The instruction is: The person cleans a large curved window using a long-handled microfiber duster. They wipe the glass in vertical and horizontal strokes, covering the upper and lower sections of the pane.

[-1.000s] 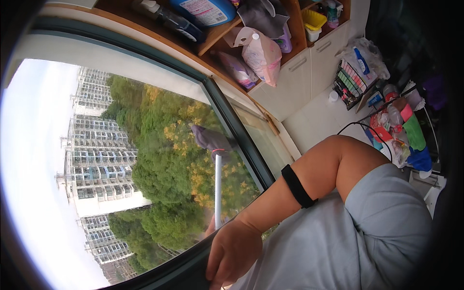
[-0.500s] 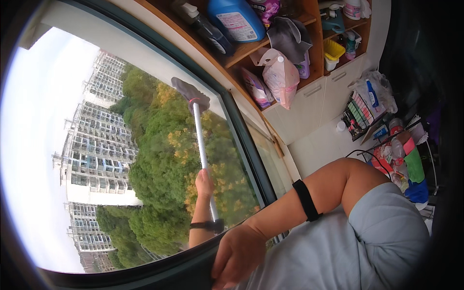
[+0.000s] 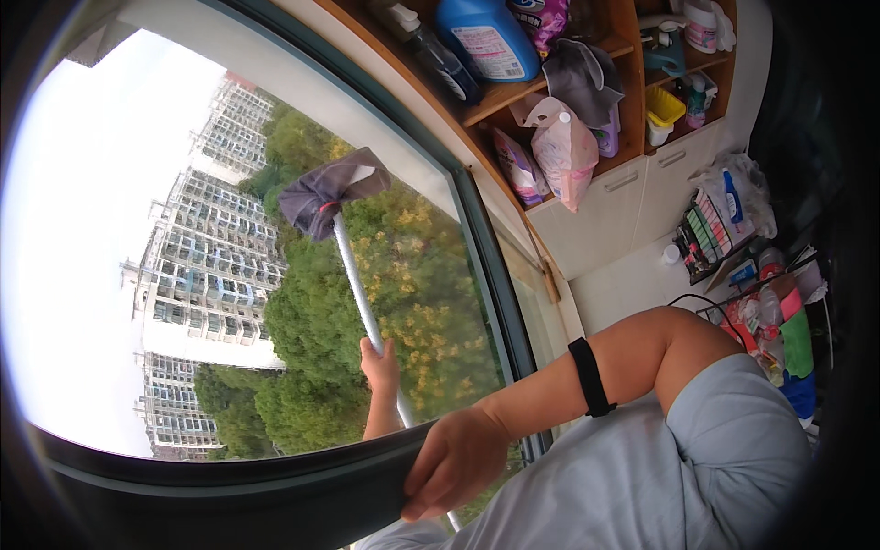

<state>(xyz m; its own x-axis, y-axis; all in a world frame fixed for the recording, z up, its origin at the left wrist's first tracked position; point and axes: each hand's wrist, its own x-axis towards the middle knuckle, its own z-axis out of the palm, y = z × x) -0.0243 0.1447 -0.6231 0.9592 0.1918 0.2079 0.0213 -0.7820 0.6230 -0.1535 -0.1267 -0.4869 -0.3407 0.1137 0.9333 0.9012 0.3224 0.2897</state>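
Note:
Through the window glass I see my left hand (image 3: 379,367) outside, closed around the pale pole of a window mop (image 3: 354,284). The mop's head (image 3: 332,191) is wrapped in dark grey cloth, with a red piece where the pole joins it. It is at the upper part of the pane; whether it touches the glass I cannot tell. The pole's lower part passes behind the dark window frame (image 3: 302,490) and shows again below it. My right hand (image 3: 458,463) grips the edge of that frame, its fingers curled over it. My right arm wears a black band (image 3: 591,376).
Wooden shelves (image 3: 522,92) at the upper right hold a blue jug (image 3: 489,41), a spray bottle (image 3: 426,52) and bags. Beneath are white cabinet doors (image 3: 610,215). A basket (image 3: 710,234) and a cluttered pile (image 3: 775,325) stand at the right. Trees and tall buildings are outside.
The mop head has swung left and turned, so more of its cloth shows. My left hand and the pole have tilted left. My right hand stays on the frame; the view has shifted slightly.

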